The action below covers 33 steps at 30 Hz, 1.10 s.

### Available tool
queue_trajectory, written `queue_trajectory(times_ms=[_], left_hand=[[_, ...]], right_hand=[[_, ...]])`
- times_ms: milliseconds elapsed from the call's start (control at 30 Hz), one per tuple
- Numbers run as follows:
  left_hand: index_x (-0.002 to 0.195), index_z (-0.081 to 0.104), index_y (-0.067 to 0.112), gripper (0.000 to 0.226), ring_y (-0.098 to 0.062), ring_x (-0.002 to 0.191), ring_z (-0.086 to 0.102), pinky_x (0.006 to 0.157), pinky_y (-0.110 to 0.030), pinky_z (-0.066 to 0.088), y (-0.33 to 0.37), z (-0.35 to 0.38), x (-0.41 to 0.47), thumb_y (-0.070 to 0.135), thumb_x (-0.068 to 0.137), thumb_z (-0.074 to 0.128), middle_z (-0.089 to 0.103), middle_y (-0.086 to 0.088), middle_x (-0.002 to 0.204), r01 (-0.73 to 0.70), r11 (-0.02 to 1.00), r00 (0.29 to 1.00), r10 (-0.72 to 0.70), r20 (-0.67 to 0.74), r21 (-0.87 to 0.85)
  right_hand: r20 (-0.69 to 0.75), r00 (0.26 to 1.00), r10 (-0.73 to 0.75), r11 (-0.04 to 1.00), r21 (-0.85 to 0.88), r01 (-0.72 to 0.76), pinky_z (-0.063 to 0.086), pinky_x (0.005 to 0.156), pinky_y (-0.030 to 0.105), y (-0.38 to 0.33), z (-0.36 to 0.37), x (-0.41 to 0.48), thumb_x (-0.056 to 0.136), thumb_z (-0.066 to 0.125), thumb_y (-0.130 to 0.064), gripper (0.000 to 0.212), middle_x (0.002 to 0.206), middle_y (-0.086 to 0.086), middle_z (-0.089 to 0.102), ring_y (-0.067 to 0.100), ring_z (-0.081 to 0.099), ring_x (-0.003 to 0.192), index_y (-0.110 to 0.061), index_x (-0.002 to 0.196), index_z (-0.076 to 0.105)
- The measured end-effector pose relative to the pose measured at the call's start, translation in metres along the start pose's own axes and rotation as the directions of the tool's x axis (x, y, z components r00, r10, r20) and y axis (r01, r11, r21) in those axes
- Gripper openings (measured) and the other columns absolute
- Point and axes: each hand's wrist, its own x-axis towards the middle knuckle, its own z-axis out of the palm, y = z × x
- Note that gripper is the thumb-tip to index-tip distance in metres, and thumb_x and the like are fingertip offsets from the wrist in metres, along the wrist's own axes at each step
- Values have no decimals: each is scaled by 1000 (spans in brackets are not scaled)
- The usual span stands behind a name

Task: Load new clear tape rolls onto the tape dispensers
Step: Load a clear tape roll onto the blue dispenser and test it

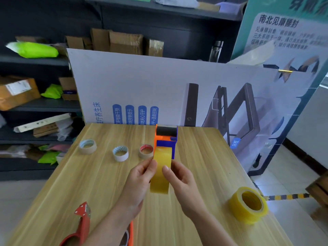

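Wooden table (106, 183), tape roll (160, 173) between both hands' grip

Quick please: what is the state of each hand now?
Left hand: closed on the tape roll in the dispenser.
Right hand: also gripping the tape roll.

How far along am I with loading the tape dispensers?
Three empty cores sit on the table, so old rolls look removed. In hand: both hands, left hand and right hand, hold a yellowish roll at the orange-blue dispenser. Left: the spare roll and red dispenser.
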Motion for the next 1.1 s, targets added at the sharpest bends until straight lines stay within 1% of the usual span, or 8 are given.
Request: queue_trajectory(times_ms=[200, 300, 400, 533, 633, 767, 967, 1100], left_hand=[[113, 52, 33, 48, 10, 101, 53, 74, -1, 40, 35, -4, 4, 52, 70, 58, 55, 14, 117, -196, 918, 955, 259, -146, 345], [138, 36, 39, 62, 13, 123, 41, 100, -15, 37, 52, -7, 15, 47, 79, 53, 45, 19, 137, -288, 926, 953, 301, -16, 245], [134, 44, 37, 55, -7, 103, 60, 94, -29, 48, 64, -8, 22, 48, 80, 52, 61, 11, 108, -295, 924, 953, 304, -2, 243], [126, 51, 39, 60, -18, 98, 60, 88, -37, 52, 68, -7, 24, 64, 72, 58, 60, 5, 102, -300, 909, 943, 329, -55, 289], [125, 51, 39, 52, -19, 102, 62, 88, -37, 53, 69, -5, 20, 53, 75, 56, 62, 4, 103, -296, 927, 946, 317, -61, 229], [134, 45, 36, 54, -3, 87, 61, 71, -17, 50, 70, -10, 10, 39, 81, 53, 62, 10, 95, -322, 927, 946, 322, 32, 192], [108, 65, 39, 24, 1, 129, 37, 101, -9, 30, 69, -16, 0, 39, 84, 60, 43, 13, 132, -551, 543, 764, 633, 123, 633], [85, 73, 33, 7, -1, 134, 29, 106, -15, 24, 75, -17, -5, 35, 78, 71, 40, 15, 139, -523, 465, 763, 629, 150, 714]], right_hand=[[8, 996, 90, 993, 76, -91, 50, 65, 20, -25, -3, -9, 96, 54, -17, 23, 62, -18, 68, -4, 61, 63, -24, 76, 62], [48, 989, 138, 988, 65, -141, 44, 58, 5, -44, 0, -17, 98, 44, -10, 34, 53, -30, 62, -18, 55, 53, -30, 72, 53], [101, 989, 105, 984, 136, -119, 46, 58, 10, -54, 4, -23, 99, 43, -12, 35, 78, -11, 67, -21, 58, 71, -30, 71, 54], [80, 996, 30, 995, 95, -38, 49, 66, 18, -57, 14, -24, 98, 46, -38, 26, 98, 22, 53, 6, 60, 91, -26, 83, 62], [63, 997, -36, 999, 34, 34, 52, 71, 22, -50, 16, -18, 69, 63, -67, 60, 88, 3, 73, 11, 68, 80, -18, 104, 67], [15, 999, -30, 995, 90, 29, 54, 72, 29, -50, 16, -16, 68, 68, -60, 59, 90, 12, 74, 18, 68, 80, -12, 102, 68], [-5, 1000, -28, 998, 48, 28, 55, 71, 37, -52, 19, -18, 70, 66, -61, 57, 97, 23, 68, 30, 65, 79, -13, 101, 65], [11, 999, -49, 999, 3, 49, 54, 68, 35, -50, 21, -18, 73, 66, -58, 57, 91, 21, 68, 28, 63, 73, -9, 101, 62]])
